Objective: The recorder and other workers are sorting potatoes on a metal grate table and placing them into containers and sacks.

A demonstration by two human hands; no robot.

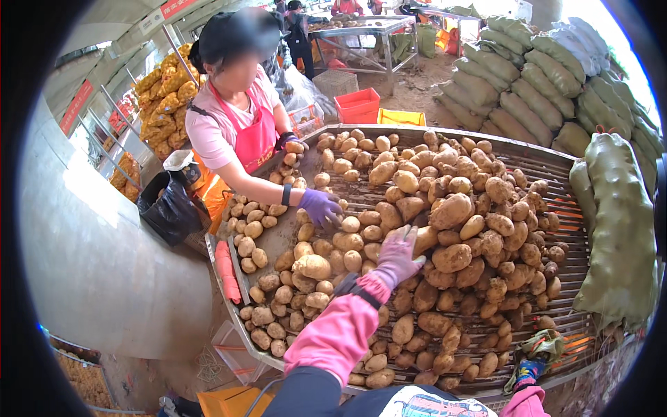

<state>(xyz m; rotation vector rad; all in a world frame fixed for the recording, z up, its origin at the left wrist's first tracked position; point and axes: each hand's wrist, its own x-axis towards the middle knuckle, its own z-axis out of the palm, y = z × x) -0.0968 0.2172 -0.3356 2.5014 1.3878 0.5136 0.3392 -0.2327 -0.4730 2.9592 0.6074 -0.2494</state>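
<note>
My left hand point(401, 257), in a dirty purple glove with a pink sleeve behind it, reaches over the heap of potatoes point(451, 257). Its fingers are stretched out and rest against a long pale potato point(425, 240). At the lower right, my right hand point(533, 365) is by the table's near edge, beside the slats. A blue patterned cuff shows there, with crumpled olive-green material point(545, 344) over or in the hand; its fingers cannot be made out. The potatoes lie on a slatted metal sorting table point(570, 278), smaller ones towards the left.
Across the table a person in a pink apron point(253, 135) handles potatoes with purple gloves point(321, 208). A full green sack point(618, 229) stands at the right edge. Stacked sacks point(535, 83), a red crate point(358, 105) and another table point(361, 31) are behind. A concrete pillar point(125, 250) rises left.
</note>
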